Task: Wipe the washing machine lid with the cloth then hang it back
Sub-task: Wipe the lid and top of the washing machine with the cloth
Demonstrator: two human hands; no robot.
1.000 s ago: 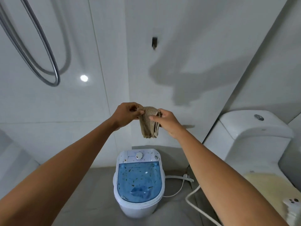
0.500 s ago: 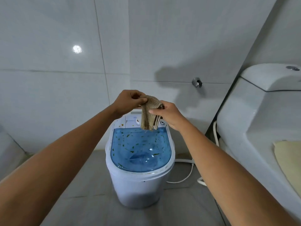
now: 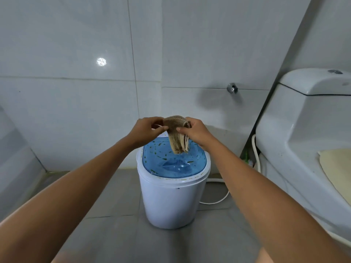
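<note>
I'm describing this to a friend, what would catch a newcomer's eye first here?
Centre frame, both hands, left hand and right hand, pinch a folded brown cloth hanging over the washing machine lid, blue and speckled with green bits. A white toilet fills the right side.

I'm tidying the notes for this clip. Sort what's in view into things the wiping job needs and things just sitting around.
For the job:
- brown ribbed cloth, pinched by left hand and right hand
- translucent blue washing machine lid, flecked with green bits
- small white washing machine

Just around:
- white ceramic toilet
- chrome wall valve
- white hose on the floor
</note>
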